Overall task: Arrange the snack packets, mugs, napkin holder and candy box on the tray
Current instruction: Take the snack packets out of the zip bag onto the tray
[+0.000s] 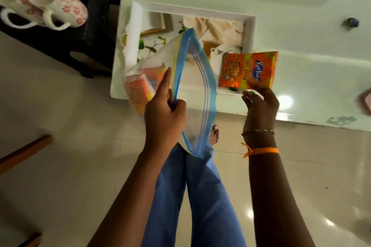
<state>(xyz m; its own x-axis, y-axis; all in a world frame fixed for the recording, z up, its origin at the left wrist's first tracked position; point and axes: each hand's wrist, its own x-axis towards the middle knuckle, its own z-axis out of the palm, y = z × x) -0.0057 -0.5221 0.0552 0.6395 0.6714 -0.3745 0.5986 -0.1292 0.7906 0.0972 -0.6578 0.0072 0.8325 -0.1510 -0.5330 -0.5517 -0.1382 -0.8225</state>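
Right now the left hand [164,108] grips the blue zip edge of a clear zip bag [192,94], forefinger stretched out along the mouth, the other fingers and thumb pinching the seal so the mouth gapes open. Inside the bag, off to the left of that grip, more orange snack packets [136,94] show through the plastic. Over on the other side, the right hand [261,104] is at the near end of a loose orange snack packet [249,70], fingertips curled and touching its bottom edge; whether it is pinched or only touched I cannot tell for certain, though it looks like a light hold. That packet lies straight ahead of the right hand, its long axis running across, half on the near right corner of the white tray [249,32] and half out over the pale worktop [301,16]. So the right hand is plainly the nearer one, and my guess is the packet wants nudging leftward and further in to sit fully in the tray. Two floral mugs [46,0] wait well apart on a dark side stand [88,42], far left.
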